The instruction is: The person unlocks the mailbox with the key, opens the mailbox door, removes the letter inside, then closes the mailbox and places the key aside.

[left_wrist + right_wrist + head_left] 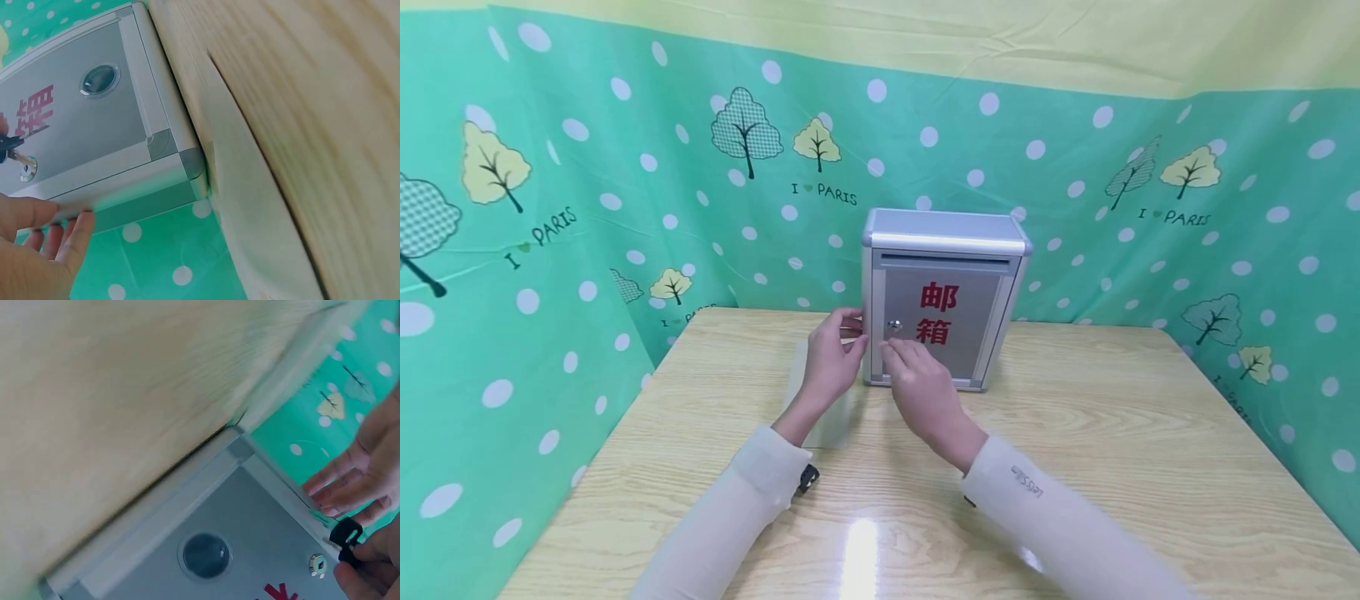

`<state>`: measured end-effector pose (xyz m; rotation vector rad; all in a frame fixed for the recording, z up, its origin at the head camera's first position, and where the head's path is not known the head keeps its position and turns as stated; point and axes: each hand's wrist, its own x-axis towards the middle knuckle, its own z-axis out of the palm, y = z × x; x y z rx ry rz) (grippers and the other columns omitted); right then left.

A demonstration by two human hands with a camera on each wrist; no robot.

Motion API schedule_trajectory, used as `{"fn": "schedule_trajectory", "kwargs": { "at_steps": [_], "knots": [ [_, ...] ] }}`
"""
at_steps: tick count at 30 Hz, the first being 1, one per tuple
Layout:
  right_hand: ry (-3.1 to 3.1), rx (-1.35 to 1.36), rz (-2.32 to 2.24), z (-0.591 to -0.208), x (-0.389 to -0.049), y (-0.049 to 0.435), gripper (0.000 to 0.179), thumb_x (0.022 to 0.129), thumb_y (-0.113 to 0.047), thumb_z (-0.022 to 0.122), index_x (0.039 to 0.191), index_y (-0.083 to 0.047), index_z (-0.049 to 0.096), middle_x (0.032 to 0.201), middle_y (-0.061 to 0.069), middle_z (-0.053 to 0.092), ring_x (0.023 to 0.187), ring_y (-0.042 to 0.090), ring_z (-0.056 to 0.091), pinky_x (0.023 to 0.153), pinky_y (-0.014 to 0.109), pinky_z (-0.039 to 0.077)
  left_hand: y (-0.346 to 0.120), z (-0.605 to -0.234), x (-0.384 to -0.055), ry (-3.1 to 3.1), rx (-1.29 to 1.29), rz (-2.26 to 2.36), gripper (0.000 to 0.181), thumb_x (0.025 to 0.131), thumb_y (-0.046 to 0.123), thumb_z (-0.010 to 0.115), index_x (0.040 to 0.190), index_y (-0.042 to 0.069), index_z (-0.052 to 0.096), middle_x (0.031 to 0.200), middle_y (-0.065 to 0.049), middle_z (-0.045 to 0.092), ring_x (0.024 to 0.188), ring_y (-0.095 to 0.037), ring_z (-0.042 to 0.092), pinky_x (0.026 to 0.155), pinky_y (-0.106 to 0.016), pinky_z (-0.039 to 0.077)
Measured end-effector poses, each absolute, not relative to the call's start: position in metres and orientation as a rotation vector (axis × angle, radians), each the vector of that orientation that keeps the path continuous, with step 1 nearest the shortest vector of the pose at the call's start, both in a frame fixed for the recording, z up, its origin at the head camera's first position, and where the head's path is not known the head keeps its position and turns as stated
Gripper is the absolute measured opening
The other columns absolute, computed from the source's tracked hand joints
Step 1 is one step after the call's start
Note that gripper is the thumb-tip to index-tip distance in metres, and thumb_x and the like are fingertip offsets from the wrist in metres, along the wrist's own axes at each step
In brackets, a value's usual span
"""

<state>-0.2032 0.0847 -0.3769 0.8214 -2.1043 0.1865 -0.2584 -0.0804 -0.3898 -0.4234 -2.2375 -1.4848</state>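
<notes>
A grey metal mailbox (951, 358) with red characters stands upright on the table, its front facing me. My left hand (833, 354) is at its left edge; in the left wrist view the thumb lies along the front edge and the fingers reach toward the side. My right hand (921, 383) is before the door, just below the round lock (317, 565). Between its thumb and fingers it pinches small black-headed keys (345, 532). One silver blade overlaps the lock in the left wrist view, while the right wrist view shows the keyhole uncovered, with the keys beside it.
A pale sheet of paper (831, 425) lies on the wooden table (1112, 467), left of the mailbox and partly under my left arm. One edge of the sheet lifts off the wood. Behind the table hangs a green dotted curtain (700, 208).
</notes>
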Motion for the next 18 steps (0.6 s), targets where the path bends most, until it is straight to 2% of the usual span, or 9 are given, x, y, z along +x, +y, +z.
{"fn": "schedule_trajectory", "kwargs": {
  "at_steps": [4,13,18],
  "knots": [
    [-2.194,0.770,0.571,-0.376,-0.206,0.089,0.024,0.086,0.013,0.070,0.108,0.005,0.074,0.106,0.018,0.075,0.099,0.031,0.073,0.088,0.035,0.063,-0.080,-0.390,-0.258,-2.232,-0.426,-1.497,0.034,0.094,-0.007,0.066,0.127,-0.003,0.058,0.112,-0.017,0.068,0.104,-0.031,0.070,0.087,-0.026,0.062],
    [-2.440,0.543,1.045,-0.378,-0.208,0.098,0.021,0.091,0.006,0.071,0.110,-0.001,0.076,0.105,0.013,0.077,0.082,0.020,0.074,0.070,0.025,0.064,-0.080,-0.389,-0.258,-2.231,-0.421,-1.499,0.033,0.094,-0.007,0.066,0.126,-0.003,0.059,0.111,-0.017,0.067,0.103,-0.031,0.070,0.087,-0.027,0.062],
    [-2.557,0.422,1.239,-0.386,-0.213,0.104,0.020,0.092,0.003,0.070,0.111,-0.002,0.076,0.104,0.011,0.076,0.083,0.017,0.071,0.072,0.027,0.063,-0.080,-0.389,-0.259,-2.221,-0.423,-1.526,0.033,0.093,-0.008,0.066,0.126,-0.004,0.059,0.110,-0.018,0.067,0.102,-0.031,0.070,0.087,-0.026,0.062]
  ]
}}
